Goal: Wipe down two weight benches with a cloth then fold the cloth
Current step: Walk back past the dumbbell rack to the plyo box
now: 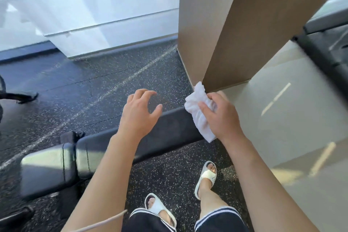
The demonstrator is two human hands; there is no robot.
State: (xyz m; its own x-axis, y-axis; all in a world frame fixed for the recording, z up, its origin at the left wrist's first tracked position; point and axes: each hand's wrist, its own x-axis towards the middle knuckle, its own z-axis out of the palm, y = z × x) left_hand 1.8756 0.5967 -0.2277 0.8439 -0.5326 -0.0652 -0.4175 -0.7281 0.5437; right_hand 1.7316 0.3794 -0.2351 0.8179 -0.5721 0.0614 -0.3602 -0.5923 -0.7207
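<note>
Right hand gripped bunched cloth at bench far-right end; bench ran lower-left to upper-right; left hand spread, empty

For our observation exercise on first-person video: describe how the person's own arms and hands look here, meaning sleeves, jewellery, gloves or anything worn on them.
Both forearms are bare, with no sleeve in view. The left hand and right hand wear no gloves, and no rings, watch or wristband show. A thin pale cord crosses under the left forearm near the bottom edge; what it belongs to cannot be told.
</note>
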